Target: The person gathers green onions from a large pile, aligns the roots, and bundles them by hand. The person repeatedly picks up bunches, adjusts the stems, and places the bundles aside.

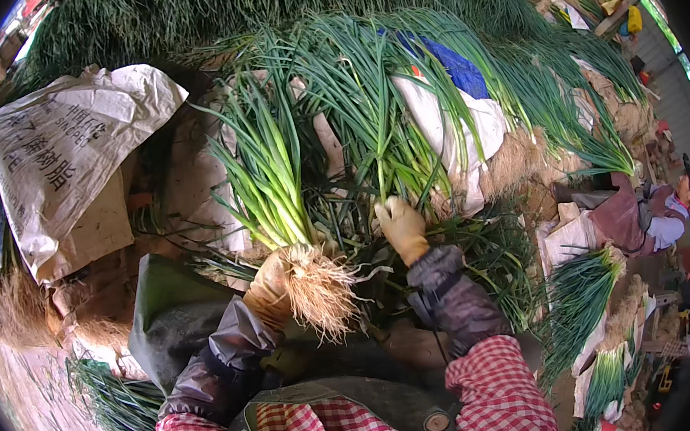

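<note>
My left hand (268, 288), in a tan glove, is closed around the base of a bunch of green onions (280, 190); its pale roots hang towards me and its leaves point away. To its right, my right hand (402, 225), in a yellowish glove, has its fingers closed on the lower end of a single green onion stalk (381, 171). That stalk lies at the near edge of a pile of green onions (351, 90). Both forearms wear dark sleeve covers over red checked sleeves.
White woven sacks (83, 147) lie over onions at the left; another white sack (466, 116) and blue sheeting (452, 65) are among the pile. Loose leaves (492, 251) lie by my right arm. A co-worker (644, 211) is at the right, near more onion bundles (583, 298).
</note>
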Demonstrator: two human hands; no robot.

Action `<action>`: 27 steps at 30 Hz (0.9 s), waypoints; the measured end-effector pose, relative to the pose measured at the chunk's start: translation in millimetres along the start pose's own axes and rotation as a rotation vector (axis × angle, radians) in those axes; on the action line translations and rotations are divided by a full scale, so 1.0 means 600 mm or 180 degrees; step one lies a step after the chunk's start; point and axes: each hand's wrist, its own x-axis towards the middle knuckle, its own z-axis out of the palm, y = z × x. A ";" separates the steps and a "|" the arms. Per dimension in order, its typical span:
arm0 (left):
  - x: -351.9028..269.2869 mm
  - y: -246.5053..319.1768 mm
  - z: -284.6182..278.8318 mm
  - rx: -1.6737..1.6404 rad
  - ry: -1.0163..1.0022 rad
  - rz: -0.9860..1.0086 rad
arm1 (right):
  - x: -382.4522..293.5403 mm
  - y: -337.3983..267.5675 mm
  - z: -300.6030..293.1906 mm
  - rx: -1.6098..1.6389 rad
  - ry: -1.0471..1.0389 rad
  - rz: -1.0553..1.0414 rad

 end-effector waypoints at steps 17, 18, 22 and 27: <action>0.008 -0.028 -0.054 0.0488 -0.0315 -0.0139 | -0.110 -0.175 0.038 0.0667 0.0026 -0.0238; 0.005 -0.025 -0.053 0.0334 -0.0202 -0.0206 | -0.119 -0.180 0.025 0.0991 0.0096 -0.0511; -0.011 -0.015 -0.039 0.0081 -0.0365 -0.0275 | -0.109 -0.204 -0.046 0.2919 0.0348 -0.0450; -0.065 -0.023 -0.011 0.0161 -0.0385 -0.0576 | -0.007 -0.165 -0.038 0.2526 -0.0435 0.1311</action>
